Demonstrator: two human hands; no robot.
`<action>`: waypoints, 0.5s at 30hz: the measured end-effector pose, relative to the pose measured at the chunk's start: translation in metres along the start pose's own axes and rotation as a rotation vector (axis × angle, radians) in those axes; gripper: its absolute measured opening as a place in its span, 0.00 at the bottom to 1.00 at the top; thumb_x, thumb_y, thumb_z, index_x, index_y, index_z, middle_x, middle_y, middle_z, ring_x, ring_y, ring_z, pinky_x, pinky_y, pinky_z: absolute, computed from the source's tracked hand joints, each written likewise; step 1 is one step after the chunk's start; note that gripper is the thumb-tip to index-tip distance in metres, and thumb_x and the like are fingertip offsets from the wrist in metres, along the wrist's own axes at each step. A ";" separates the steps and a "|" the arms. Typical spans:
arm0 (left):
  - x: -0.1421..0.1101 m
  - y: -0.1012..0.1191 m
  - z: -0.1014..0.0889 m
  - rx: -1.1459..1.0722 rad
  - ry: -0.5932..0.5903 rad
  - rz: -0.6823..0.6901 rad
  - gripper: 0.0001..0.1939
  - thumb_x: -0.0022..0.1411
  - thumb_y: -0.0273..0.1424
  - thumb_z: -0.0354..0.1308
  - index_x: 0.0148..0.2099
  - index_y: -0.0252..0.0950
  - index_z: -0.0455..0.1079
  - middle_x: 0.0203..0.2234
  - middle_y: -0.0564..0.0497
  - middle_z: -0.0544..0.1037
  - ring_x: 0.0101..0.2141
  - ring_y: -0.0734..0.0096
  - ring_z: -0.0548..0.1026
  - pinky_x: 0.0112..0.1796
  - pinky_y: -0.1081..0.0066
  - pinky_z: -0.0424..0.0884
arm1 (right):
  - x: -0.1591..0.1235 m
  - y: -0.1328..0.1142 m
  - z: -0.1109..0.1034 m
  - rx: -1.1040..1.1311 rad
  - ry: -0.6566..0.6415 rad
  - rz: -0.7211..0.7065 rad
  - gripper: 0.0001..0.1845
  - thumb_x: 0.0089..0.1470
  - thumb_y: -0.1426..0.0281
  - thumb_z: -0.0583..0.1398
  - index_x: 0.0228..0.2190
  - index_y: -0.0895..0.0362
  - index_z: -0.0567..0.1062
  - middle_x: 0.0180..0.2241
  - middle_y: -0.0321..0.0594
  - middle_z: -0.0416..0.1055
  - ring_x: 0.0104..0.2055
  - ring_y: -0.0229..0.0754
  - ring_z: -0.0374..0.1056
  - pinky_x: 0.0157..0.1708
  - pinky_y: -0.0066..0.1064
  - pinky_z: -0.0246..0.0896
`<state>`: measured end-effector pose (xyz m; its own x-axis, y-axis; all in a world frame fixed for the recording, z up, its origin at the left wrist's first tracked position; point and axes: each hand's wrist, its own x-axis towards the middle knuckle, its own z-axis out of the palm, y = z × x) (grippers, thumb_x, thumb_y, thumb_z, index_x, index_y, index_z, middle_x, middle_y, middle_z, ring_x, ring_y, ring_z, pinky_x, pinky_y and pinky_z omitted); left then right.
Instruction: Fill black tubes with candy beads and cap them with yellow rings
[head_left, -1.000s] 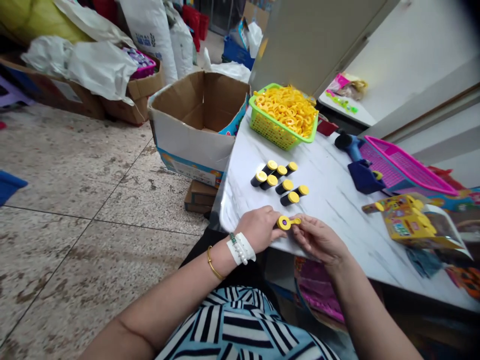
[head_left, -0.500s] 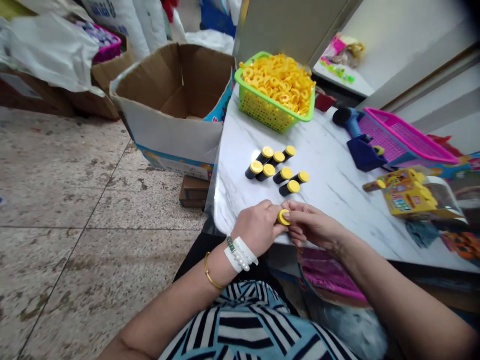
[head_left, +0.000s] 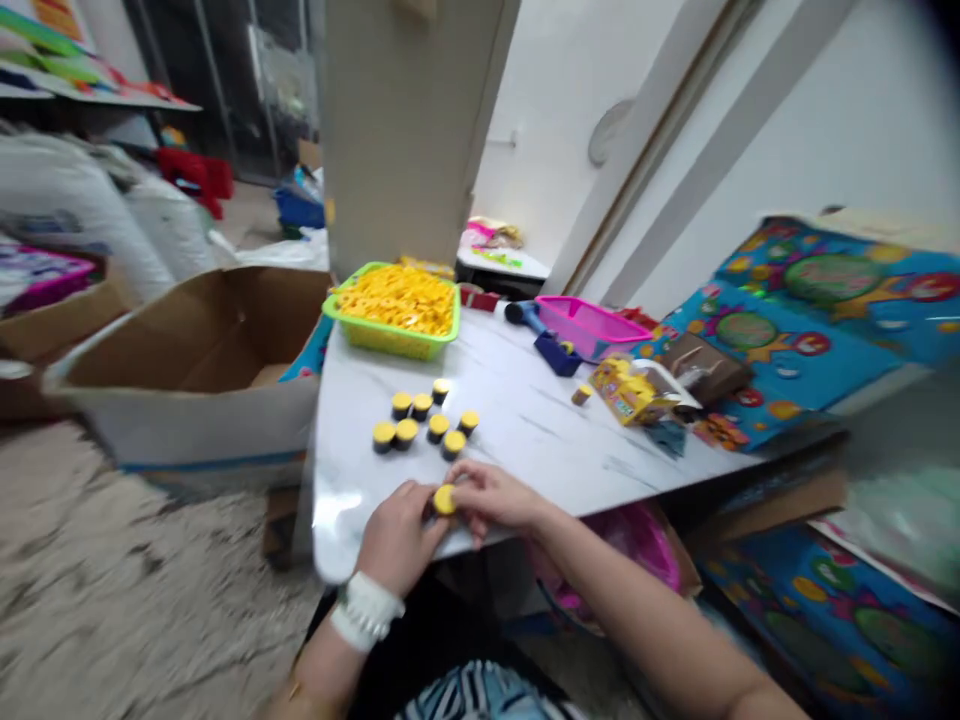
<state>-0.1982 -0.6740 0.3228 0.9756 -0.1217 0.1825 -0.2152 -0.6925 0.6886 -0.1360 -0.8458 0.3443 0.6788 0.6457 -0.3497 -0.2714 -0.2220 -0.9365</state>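
Both my hands meet at the near edge of the white marble table. My left hand and my right hand are closed together on a small piece with a yellow cap. Just beyond them stand several black cylinders with yellow caps in a loose cluster. A green basket heaped with yellow rings sits at the table's far left corner. The view is motion-blurred.
An open cardboard box stands on the floor left of the table. On the table's far side lie a pink basket, a blue tool and a yellow toy package. Colourful printed boxes lean at the right.
The camera has swung up and right, bringing the wall and printed boxes into view. My hands stay together on the yellow-capped piece at the table's near edge.
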 end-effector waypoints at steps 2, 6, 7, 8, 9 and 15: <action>0.002 0.006 -0.001 0.042 -0.014 -0.010 0.08 0.59 0.33 0.61 0.38 0.34 0.73 0.29 0.50 0.72 0.33 0.66 0.72 0.35 0.69 0.66 | -0.009 0.000 0.000 -0.074 0.028 -0.042 0.27 0.48 0.55 0.66 0.44 0.54 0.65 0.22 0.26 0.67 0.15 0.32 0.61 0.14 0.25 0.62; 0.004 0.010 0.001 0.066 -0.005 -0.013 0.09 0.57 0.36 0.63 0.36 0.34 0.72 0.29 0.52 0.71 0.31 0.70 0.70 0.33 0.71 0.64 | -0.019 -0.002 0.005 -0.254 0.190 -0.102 0.20 0.48 0.61 0.66 0.41 0.54 0.69 0.26 0.28 0.66 0.15 0.29 0.60 0.10 0.19 0.51; 0.003 0.010 0.001 0.059 0.004 -0.008 0.11 0.57 0.36 0.64 0.38 0.34 0.72 0.30 0.53 0.71 0.31 0.70 0.70 0.33 0.71 0.64 | -0.020 -0.002 0.006 -0.250 0.222 -0.114 0.18 0.49 0.62 0.66 0.39 0.55 0.70 0.24 0.28 0.65 0.15 0.29 0.59 0.10 0.19 0.49; 0.002 0.011 0.001 0.048 0.012 -0.003 0.14 0.56 0.38 0.65 0.41 0.34 0.72 0.30 0.53 0.71 0.31 0.70 0.70 0.34 0.71 0.64 | -0.020 -0.001 0.006 -0.218 0.238 -0.119 0.16 0.50 0.61 0.65 0.37 0.56 0.70 0.22 0.28 0.65 0.14 0.28 0.57 0.10 0.19 0.49; 0.000 0.011 0.001 0.035 0.021 0.002 0.19 0.54 0.40 0.66 0.45 0.35 0.72 0.31 0.53 0.71 0.32 0.69 0.70 0.34 0.71 0.65 | -0.021 0.000 0.005 -0.164 0.237 -0.116 0.16 0.50 0.61 0.65 0.36 0.56 0.70 0.21 0.28 0.65 0.14 0.28 0.57 0.11 0.20 0.49; -0.002 0.012 0.000 -0.008 0.062 0.012 0.24 0.59 0.42 0.62 0.53 0.34 0.69 0.31 0.50 0.71 0.32 0.69 0.71 0.36 0.70 0.68 | -0.035 0.006 -0.035 0.165 0.303 -0.106 0.21 0.48 0.58 0.66 0.37 0.60 0.73 0.28 0.39 0.71 0.22 0.32 0.62 0.15 0.20 0.56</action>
<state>-0.2025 -0.6818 0.3304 0.9685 -0.0857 0.2337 -0.2275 -0.6858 0.6914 -0.1375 -0.8954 0.3503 0.8738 0.4076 -0.2650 -0.2779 -0.0284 -0.9602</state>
